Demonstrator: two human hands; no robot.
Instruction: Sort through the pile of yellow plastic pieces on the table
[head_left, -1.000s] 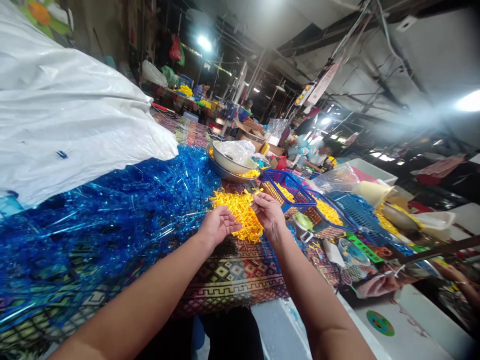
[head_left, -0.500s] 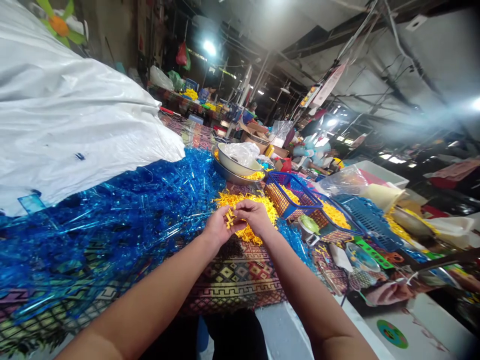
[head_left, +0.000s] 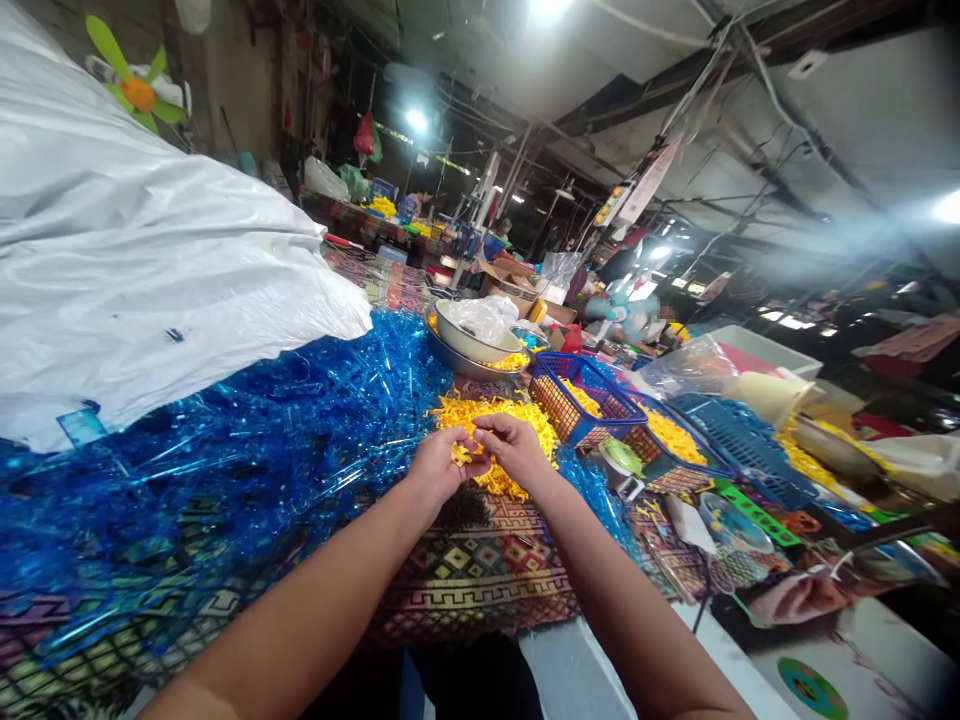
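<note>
My left hand (head_left: 439,468) is closed around a small yellow plastic piece (head_left: 458,453), which shows between its thumb and fingers. Close against it, my right hand (head_left: 519,450) has its thumb and fingertips pinched together; whatever they hold is too small to make out. Both hands are over a heap of yellow plastic pieces (head_left: 480,405) on the patterned cloth (head_left: 487,575). Just below the left hand lies a small pile of dark bits (head_left: 461,510). A large spread of clear blue plastic pieces (head_left: 285,450) covers the cloth to the left.
Blue baskets (head_left: 581,425) with yellow pieces stand at the right, beside a mug with a green lid (head_left: 621,457). Stacked bowls (head_left: 472,340) sit behind the yellow heap. A white sheet (head_left: 172,260) bulges over the left side. A green strip with holes (head_left: 757,512) lies further right.
My hands stay together over the yellow heap. The fingers have shifted slightly, and less of the yellow piece shows in my left hand. The view has tilted a little.
</note>
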